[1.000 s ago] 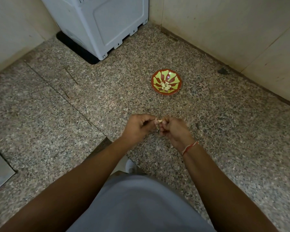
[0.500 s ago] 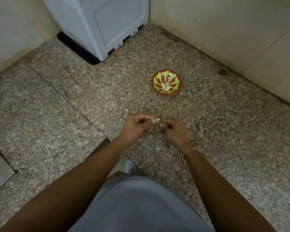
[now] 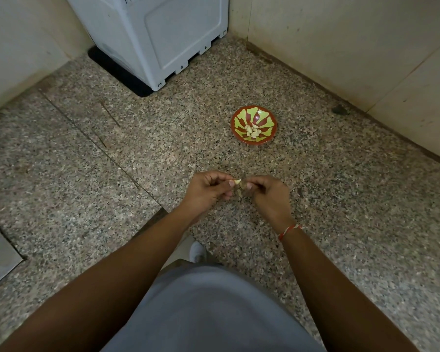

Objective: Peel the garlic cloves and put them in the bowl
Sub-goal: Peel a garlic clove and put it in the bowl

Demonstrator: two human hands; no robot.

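I'm pinching garlic clove (image 3: 237,181) in left hand (image 3: 208,193) | right hand (image 3: 269,196) pinching its skin | bowl (image 3: 264,114) lying ahead, nearer my right

Beyond the red-brown bowl (image 3: 240,115) with radiating lime-green petal shapes stands a pale grey appliance (image 3: 160,34). Inside the bowl lie cream-white garlic cloves (image 3: 252,130); beneath it spreads speckled grey-and-pink granite floor (image 3: 341,186).

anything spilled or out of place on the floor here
Nothing spilled: the peeled cloves sit heaped inside the bowl. Both hands, left hand and right hand, pinch a garlic clove. Only a dark mark stands out on the floor by the wall.
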